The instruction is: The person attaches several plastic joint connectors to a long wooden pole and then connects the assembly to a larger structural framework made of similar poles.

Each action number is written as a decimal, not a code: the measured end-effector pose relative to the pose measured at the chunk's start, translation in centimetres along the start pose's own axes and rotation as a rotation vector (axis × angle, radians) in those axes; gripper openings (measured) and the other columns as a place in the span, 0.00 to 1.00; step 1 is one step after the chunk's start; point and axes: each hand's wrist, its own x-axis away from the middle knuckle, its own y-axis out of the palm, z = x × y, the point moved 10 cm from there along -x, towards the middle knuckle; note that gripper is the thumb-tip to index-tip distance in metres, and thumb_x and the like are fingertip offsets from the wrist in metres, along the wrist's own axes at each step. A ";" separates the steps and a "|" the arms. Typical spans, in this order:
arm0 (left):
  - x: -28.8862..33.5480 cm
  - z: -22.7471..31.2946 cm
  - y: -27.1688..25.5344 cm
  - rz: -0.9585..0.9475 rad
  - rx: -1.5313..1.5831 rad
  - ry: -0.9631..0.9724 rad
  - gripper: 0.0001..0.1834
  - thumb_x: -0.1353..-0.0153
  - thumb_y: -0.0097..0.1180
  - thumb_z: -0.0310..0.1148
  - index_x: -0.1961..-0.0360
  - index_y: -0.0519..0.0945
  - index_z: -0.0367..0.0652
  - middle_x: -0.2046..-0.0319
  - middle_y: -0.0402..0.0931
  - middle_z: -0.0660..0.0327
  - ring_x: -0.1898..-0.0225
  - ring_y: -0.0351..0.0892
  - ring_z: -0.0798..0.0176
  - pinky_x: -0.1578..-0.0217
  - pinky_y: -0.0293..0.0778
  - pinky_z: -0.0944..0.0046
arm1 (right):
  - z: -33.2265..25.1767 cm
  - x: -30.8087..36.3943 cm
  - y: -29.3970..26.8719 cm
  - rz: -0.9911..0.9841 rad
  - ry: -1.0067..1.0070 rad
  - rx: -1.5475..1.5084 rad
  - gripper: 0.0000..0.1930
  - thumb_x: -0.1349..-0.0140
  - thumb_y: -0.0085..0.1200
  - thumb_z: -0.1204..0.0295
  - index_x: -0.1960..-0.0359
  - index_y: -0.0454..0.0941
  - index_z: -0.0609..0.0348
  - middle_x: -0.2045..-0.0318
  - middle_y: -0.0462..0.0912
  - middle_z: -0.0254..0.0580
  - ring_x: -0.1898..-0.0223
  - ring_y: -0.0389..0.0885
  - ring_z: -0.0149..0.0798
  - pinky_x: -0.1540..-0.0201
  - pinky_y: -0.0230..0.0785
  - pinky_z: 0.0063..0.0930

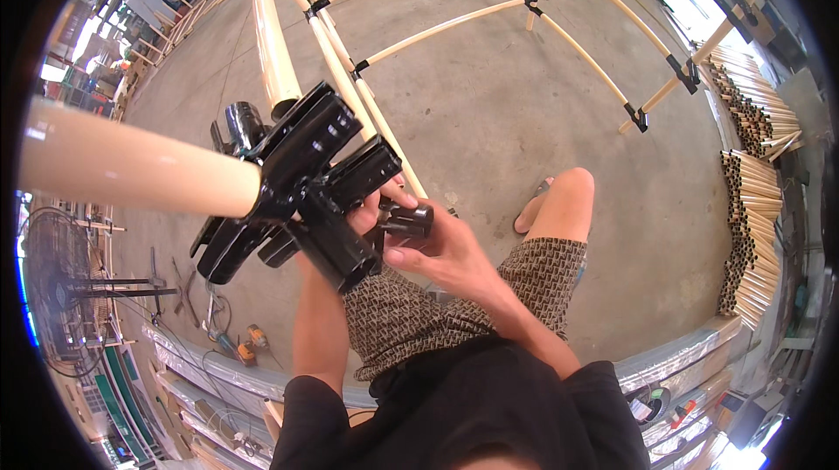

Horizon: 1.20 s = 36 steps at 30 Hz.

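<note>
A cluster of glossy black metal pipe joints [301, 151] sits close in front of me, around the end of a cream pipe [140, 160] that comes in from the left. My right hand [450, 252] is closed around a smaller black pipe joint [409, 221], thumb below it and fingers above. Just beside it, my left hand [367, 212] is mostly hidden behind the cluster. Its visible fingers are bent and meet the same small joint. Another upright cream pipe [273, 42] ends at the cluster's top.
A frame of cream pipes [446, 29] with black joints stands ahead on the concrete floor [472, 112]. Stacked pipes [756, 234] line the right side. Power drills [249, 348] lie on the floor at lower left, near a large fan [61, 282]. Behind me runs a plastic-wrapped stack [673, 352].
</note>
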 end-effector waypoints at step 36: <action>2.2 1.8 3.6 -0.112 0.183 -0.003 0.27 0.35 0.57 0.58 0.77 0.63 0.50 0.82 0.60 0.71 0.83 0.58 0.73 0.79 0.57 0.70 | 14.3 -0.9 -4.1 0.187 0.363 -0.262 0.17 0.41 0.67 0.60 0.68 0.84 0.64 0.79 0.81 0.34 0.82 0.75 0.25 0.82 0.65 0.21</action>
